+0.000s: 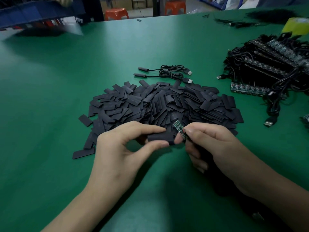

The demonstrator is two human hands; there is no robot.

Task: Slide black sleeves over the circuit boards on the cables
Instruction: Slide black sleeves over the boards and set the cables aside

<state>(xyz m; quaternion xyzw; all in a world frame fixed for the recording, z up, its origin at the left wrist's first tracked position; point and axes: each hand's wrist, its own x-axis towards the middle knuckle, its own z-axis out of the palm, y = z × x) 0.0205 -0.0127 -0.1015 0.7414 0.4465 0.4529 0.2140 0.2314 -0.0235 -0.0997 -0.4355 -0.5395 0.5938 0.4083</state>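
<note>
Two hands meet low over the near edge of a heap of sleeves (167, 101) on a green table (66, 81). The left hand (127, 148) reaches in from the lower left. It pinches one black sleeve (160, 138) between the thumb on the near side and the forefinger along the far edge, with its other fingers curled behind. This sleeve is a short, flat, matte tube held roughly level, its right end pointing toward the right hand (212, 144).

The right hand comes in from the lower right and pinches a small green circuit board (178, 129) by its lower end, between thumb and forefinger. The board is tilted, its free end pointing up and slightly left, and tiny parts show on its face. Its lower end sits just beside the right end of the sleeve; whether the two touch cannot be told. The right hand's remaining fingers curl toward the palm around something too dark to make out.

Beyond the heap lie two cables with plugs (170, 72), each with a black sleeve at its left end. Well to the right is a stack of cables and bare boards (270, 64), with a yellow-green roll (297, 25) behind it. Orange stools (117, 13) stand past the far table edge, and a blurred blue bin (33, 12) is at the upper left.
</note>
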